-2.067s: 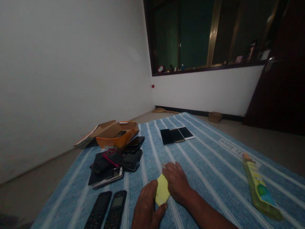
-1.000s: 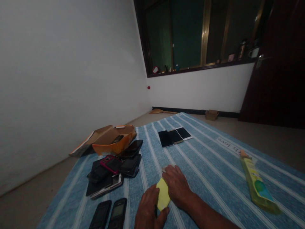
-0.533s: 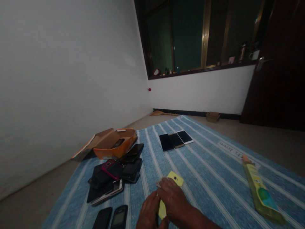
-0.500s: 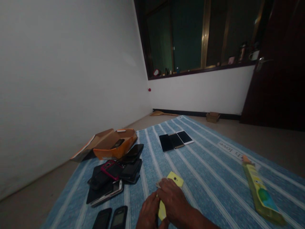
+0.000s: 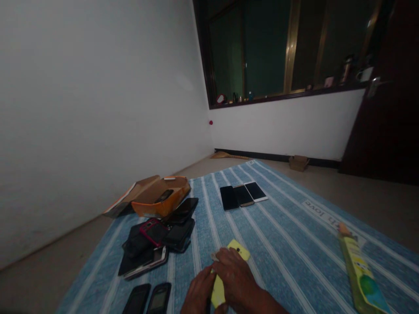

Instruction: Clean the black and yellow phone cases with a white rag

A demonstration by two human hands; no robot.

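Observation:
A yellow phone (image 5: 240, 250) lies on the blue striped cloth (image 5: 288, 226) near the bottom middle. My right hand (image 5: 236, 279) covers most of it, fingers curled over its top. My left hand (image 5: 197, 295) presses against the phone's near left edge, fingers bent around it. Only the phone's far corner and a strip between my hands show.
A pile of dark phones with a pink one (image 5: 153, 230) sits at left, next to an orange cardboard box (image 5: 160, 192). Two black keypad phones (image 5: 149, 299) lie at the bottom. Three smartphones (image 5: 243, 195) rest further out. A yellow-green packet (image 5: 362, 272) lies at right.
The yellow phone was turned from standing on edge between my hands to lying flatter, its far corner now poking out beyond my right hand. Both hands have drawn slightly nearer.

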